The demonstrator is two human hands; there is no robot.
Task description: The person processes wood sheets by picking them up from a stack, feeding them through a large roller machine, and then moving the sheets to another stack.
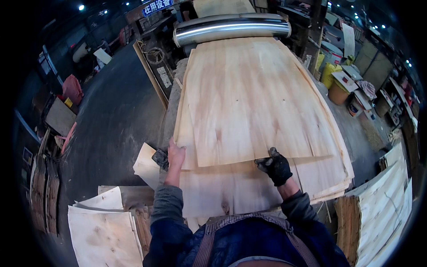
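A large pale wood veneer sheet (pixel 258 102) lies over other veneer sheets (pixel 222 191) on the stack before me, its near edge slightly raised. My right hand (pixel 275 168), in a black glove, is closed on that near edge, right of the middle. At the stack's left side, my bare left hand (pixel 176 155) grips the edge of a veneer sheet, its thumb on top and its other fingers mostly hidden. A dark lump (pixel 160 159) is beside the left hand; I cannot make out what it is.
A shiny metal roller (pixel 231 30) spans the stack's far end. Veneer pieces (pixel 102 231) are piled at the lower left, and a tall veneer stack (pixel 378 218) stands at the lower right. Buckets, a yellow sack (pixel 329 74) and boards line the right side. Dark floor (pixel 111 124) lies left.
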